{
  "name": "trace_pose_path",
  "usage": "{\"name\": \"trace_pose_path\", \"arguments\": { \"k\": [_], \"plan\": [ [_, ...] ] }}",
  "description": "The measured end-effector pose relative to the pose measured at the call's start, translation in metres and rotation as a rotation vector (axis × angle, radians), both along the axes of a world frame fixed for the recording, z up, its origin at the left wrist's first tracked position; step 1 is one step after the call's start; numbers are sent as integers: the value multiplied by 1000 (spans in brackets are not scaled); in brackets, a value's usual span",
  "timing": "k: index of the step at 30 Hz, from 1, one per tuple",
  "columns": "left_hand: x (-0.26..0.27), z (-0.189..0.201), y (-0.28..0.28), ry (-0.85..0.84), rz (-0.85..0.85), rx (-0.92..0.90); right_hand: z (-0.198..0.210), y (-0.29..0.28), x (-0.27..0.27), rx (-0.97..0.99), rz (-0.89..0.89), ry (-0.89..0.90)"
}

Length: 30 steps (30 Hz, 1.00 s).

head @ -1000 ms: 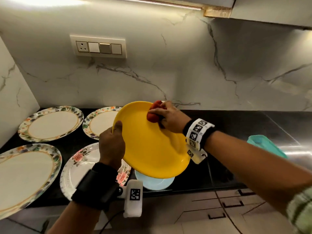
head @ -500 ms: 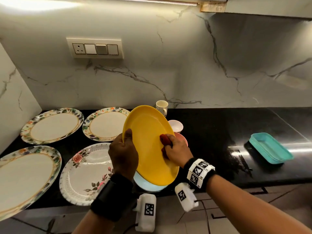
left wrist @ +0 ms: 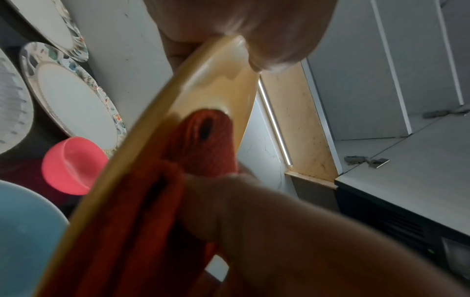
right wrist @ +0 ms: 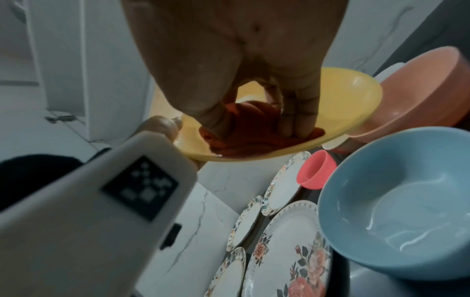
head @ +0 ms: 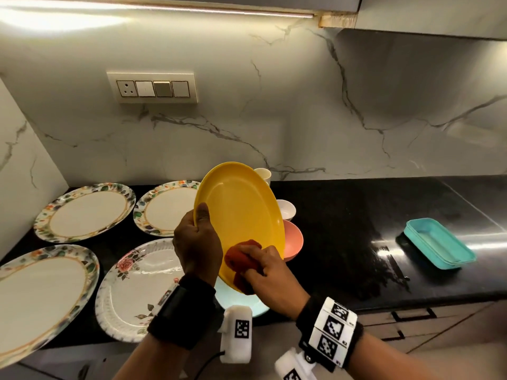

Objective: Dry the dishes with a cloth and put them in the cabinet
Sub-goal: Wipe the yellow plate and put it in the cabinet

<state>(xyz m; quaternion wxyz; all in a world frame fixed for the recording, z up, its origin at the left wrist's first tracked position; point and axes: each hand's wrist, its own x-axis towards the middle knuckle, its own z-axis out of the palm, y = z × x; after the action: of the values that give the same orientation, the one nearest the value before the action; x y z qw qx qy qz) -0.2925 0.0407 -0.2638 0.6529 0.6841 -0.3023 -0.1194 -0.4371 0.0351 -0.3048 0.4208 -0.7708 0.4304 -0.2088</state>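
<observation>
A yellow plate [head: 241, 212] [left wrist: 211, 96] [right wrist: 348, 94] stands tilted on edge above the black counter. My left hand [head: 197, 242] grips its left rim, thumb on the inner face. My right hand [head: 263, 272] [right wrist: 254, 80] clutches a bunched red cloth [head: 241, 259] [left wrist: 201, 144] [right wrist: 244, 130] and presses it against the plate's lower inner face. Under the plate sits a light blue bowl [head: 241, 303] [right wrist: 396, 201]. A peach bowl [head: 293, 239] [right wrist: 417, 90] stands just to the right of it.
Several floral-rimmed plates lie flat on the counter [head: 343, 242] at the left, the nearest a rose-patterned plate [head: 137, 286]. A white bowl [head: 286, 209] and a cream cup [head: 263, 174] stand behind the yellow plate. A teal tray [head: 439, 242] lies at the right. Cabinet underside [head: 439, 15] overhead.
My right hand has wiped the cloth from the plate's top edge down to its lower part. The plate has turned more edge-on and upright; the left hand keeps its hold.
</observation>
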Motion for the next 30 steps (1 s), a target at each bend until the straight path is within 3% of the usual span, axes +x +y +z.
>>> {"name": "trace_pose_path", "arguments": {
  "k": [6,13,17,19,23,25,27,30],
  "plan": [
    [13,18,-4,107,-3,20,22,24,-19,-349,214,18],
    [17,38,-12,314,-73,191,13,13,-17,-762,66,196],
    [19,50,-15,606,-250,181,26,-4,-17,-828,1,131],
    [17,63,-14,687,-360,135,37,-11,-19,-781,-21,-18],
    [11,71,-12,582,-551,73,61,-28,-26,-473,-222,-369],
    [12,55,-9,440,-478,141,67,-38,-36,-259,-325,-488],
    [20,32,-5,400,-352,235,70,-44,-45,30,-311,-695],
    [34,-1,-1,660,-333,253,69,-46,-55,382,-279,-922]
  ]
}}
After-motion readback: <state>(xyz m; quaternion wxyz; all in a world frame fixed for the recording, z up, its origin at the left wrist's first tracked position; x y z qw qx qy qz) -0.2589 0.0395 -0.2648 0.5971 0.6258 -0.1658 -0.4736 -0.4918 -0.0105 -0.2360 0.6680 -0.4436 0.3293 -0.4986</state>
